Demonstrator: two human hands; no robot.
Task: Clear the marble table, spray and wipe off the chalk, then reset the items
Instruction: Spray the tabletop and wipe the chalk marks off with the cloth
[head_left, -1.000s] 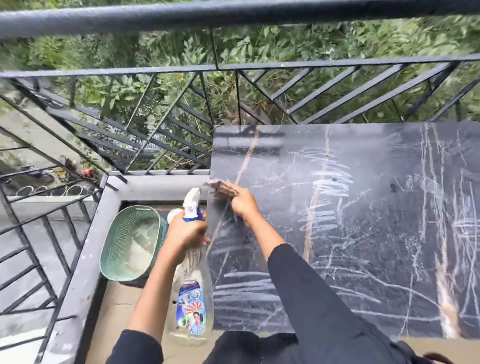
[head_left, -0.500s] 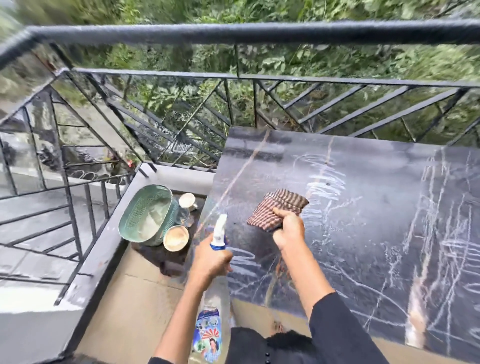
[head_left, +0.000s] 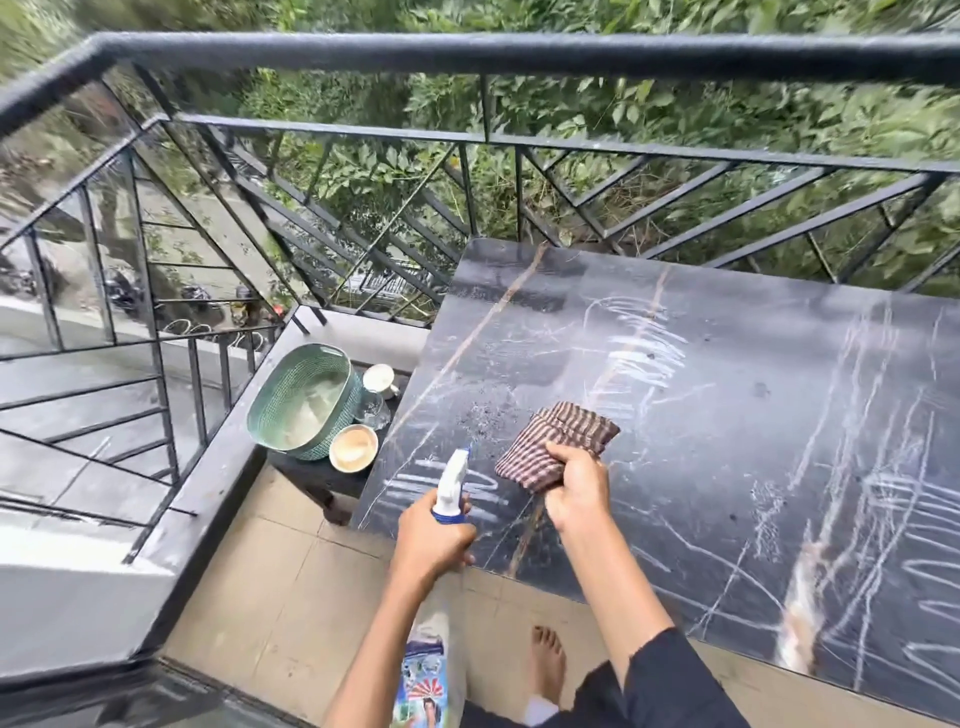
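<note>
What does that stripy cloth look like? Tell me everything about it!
The cloth is a folded rag with thin brown and pale stripes, soft and a bit bunched. It lies on the dark marble table, near its left end, among white chalk scribbles. The right hand grips its near edge; the rest lies on the stone.

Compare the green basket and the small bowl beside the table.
The green basket is large, woven-looking and tipped on its side; the small bowl is far smaller, smooth, pale and upright. The basket looks oval, the bowl round. Both sit touching on the low dark stand left of the marble table.
</note>
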